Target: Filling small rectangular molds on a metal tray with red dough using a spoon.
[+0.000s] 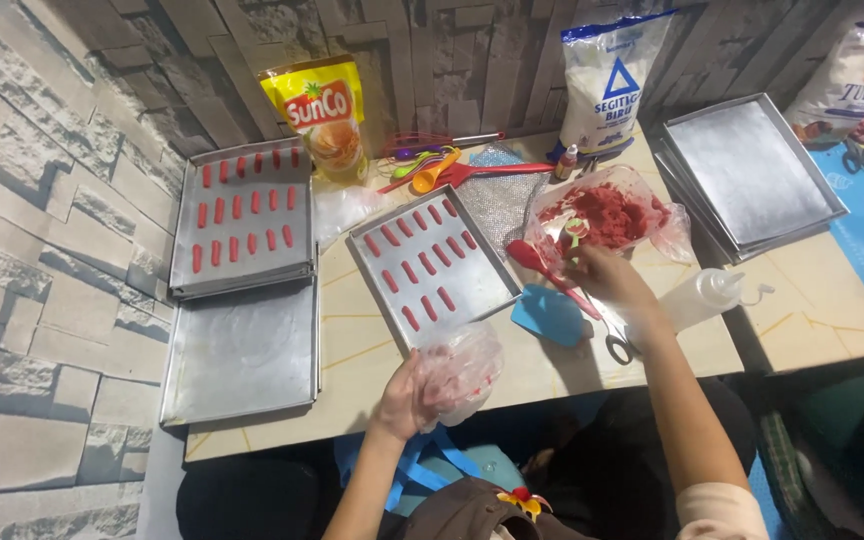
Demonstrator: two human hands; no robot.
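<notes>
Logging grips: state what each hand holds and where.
Left hand grips a plastic bag by its side. Right hand holds a red spatula by the handle.

single head view, steeply down over table

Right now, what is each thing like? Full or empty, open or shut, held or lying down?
Left hand: grip shut on the piping bag.
Piping bag: crumpled, held.
Right hand: reaching to the bowl, on a red spatula handle.
Red spatula: head down on the table.
Bowl: open, holds red dough.
Middle tray: partly filled with red strips.
Far left tray: filled with red strips.
Near left tray: bare.
Right trays: stacked, bare.
Squeeze bottle: lying down.
</notes>
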